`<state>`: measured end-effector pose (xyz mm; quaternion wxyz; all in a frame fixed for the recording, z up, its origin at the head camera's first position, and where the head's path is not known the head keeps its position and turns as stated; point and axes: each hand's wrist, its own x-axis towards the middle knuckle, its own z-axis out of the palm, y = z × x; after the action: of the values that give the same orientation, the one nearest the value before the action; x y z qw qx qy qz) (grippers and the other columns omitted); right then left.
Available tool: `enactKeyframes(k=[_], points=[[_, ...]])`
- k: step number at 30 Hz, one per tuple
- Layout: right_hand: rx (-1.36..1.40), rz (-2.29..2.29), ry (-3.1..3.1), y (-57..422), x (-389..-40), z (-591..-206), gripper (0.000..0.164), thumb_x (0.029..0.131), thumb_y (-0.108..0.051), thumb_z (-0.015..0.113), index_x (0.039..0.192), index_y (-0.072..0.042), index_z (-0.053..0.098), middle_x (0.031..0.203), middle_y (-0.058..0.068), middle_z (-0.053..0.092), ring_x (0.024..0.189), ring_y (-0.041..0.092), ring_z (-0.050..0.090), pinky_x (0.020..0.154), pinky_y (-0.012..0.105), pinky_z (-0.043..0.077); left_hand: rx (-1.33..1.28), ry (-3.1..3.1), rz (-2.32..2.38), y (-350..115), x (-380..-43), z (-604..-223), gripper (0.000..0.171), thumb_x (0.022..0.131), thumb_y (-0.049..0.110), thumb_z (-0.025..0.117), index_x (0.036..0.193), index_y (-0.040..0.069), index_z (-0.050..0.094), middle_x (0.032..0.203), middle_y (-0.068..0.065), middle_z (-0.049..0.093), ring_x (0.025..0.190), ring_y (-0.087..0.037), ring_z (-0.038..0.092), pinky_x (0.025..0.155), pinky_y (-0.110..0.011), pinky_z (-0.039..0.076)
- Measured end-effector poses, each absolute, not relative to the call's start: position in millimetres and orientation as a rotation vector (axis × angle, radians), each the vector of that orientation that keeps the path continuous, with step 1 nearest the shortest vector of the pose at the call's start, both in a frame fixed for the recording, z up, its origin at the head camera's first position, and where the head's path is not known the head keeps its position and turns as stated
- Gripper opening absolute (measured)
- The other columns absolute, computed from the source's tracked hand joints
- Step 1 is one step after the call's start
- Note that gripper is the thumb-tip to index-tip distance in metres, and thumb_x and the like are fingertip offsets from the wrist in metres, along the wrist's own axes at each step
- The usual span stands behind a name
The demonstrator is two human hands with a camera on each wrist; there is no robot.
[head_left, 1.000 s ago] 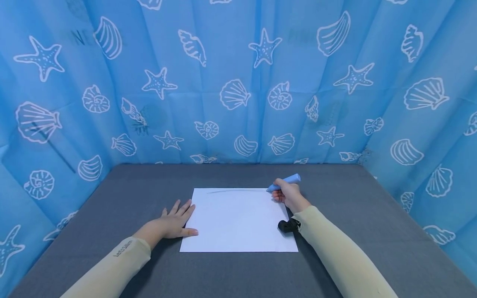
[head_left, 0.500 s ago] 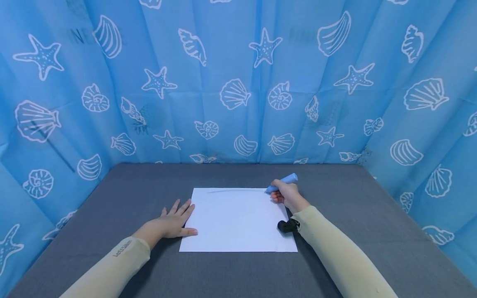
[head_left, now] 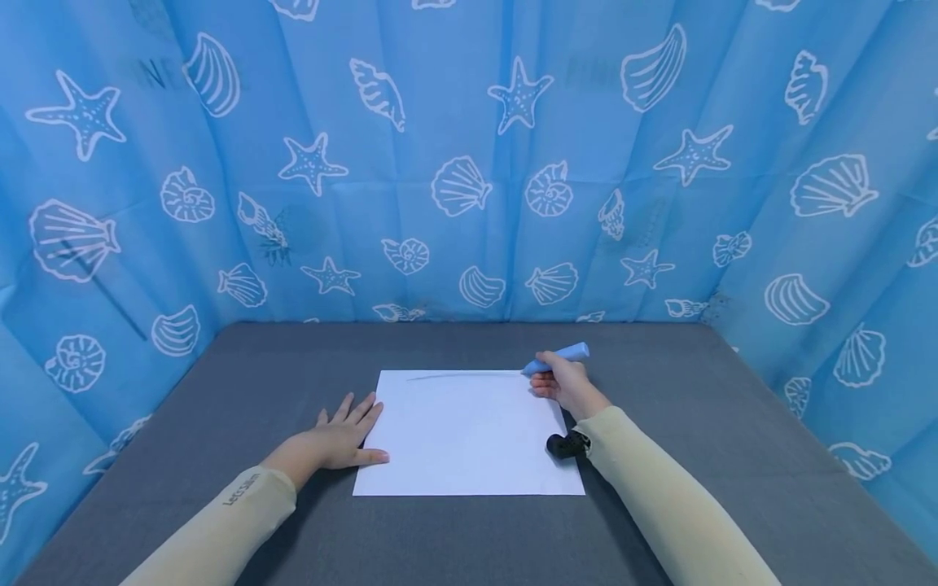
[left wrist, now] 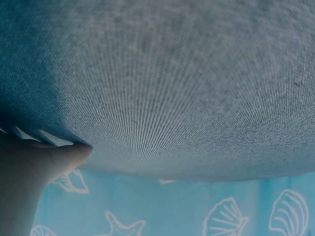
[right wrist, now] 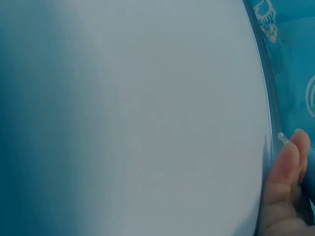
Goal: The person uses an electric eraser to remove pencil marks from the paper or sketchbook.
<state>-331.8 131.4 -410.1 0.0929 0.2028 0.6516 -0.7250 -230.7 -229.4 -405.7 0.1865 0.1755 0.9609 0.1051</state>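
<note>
Here's the right hand (head_left: 570, 387), fingers curled, pinching a thick, pale-blue cylindrical marker (head_left: 575, 352) low on its barrel, the butt slanting up and away to the right; its tip points down at the far edge of a white rectangular sheet of paper (head_left: 469, 439), towards the far right corner, though whether it touches I can't tell. That marker looks light, stiff and smooth, maybe a little slippery, so just behind the tip seems the place to hold it. A black rounded object (head_left: 561, 445) sits at the cream-coloured right sleeve (head_left: 659, 480). Across the sheet, the left hand (head_left: 337, 439) lies with fingers straight and spread, gripping nothing, thumb on the paper, fingertips at its left edge. The paper looks thin, light and easily creased or slid, so flat pressure near the edge should suit it better than a pinch. A faint line (head_left: 454, 375) runs just inside the far edge. All on a grey cloth-covered table (head_left: 645, 358), a blue shell-and-starfish curtain (head_left: 454, 98) behind.
</note>
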Motion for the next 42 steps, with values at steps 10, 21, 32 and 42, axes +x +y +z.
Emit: enactKeyframes(k=[10,21,32,42], points=[[0.677,-2.115,1.992,126.2,-330.7,-410.1,0.02,0.09,-0.017,0.058,0.086,0.002,0.056,0.063,0.005,0.056,0.051,0.011,0.053,0.051,0.023,0.049,0.495,2.705,0.295,-231.2,-232.5,-409.8,0.095,0.09,0.064,0.053,0.155,0.003,0.018,0.161,-0.019,0.007,0.144,-0.048,-0.001,0.105,-0.072,0.005],[0.706,-2.076,2.032,127.0,-330.8,-410.3,0.022,0.092,-0.021,0.058,0.09,0.0,0.054,0.064,0.004,0.055,0.052,0.011,0.053,0.053,0.022,0.049,0.48,2.701,0.285,-231.2,-235.8,-414.0,0.097,0.089,0.066,0.052,0.155,0.004,0.018,0.161,-0.018,0.007,0.144,-0.047,-0.002,0.105,-0.072,0.004],[0.65,-2.086,2.045,125.5,-330.3,-412.9,0.022,0.093,-0.019,0.06,0.089,0.002,0.056,0.062,0.005,0.056,0.05,0.011,0.054,0.052,0.023,0.05,0.479,2.7,0.298,-230.7,-233.4,-410.8,0.097,0.089,0.064,0.054,0.154,0.002,0.019,0.16,-0.021,0.008,0.143,-0.05,-0.001,0.104,-0.073,0.004],[0.646,-2.077,2.035,125.5,-328.6,-409.8,0.023,0.092,-0.019,0.061,0.091,0.003,0.055,0.063,0.006,0.056,0.051,0.011,0.054,0.052,0.023,0.051,0.497,2.711,0.307,-229.0,-231.8,-409.9,0.095,0.089,0.062,0.055,0.153,0.001,0.02,0.16,-0.021,0.009,0.143,-0.05,0.0,0.104,-0.074,0.005]])
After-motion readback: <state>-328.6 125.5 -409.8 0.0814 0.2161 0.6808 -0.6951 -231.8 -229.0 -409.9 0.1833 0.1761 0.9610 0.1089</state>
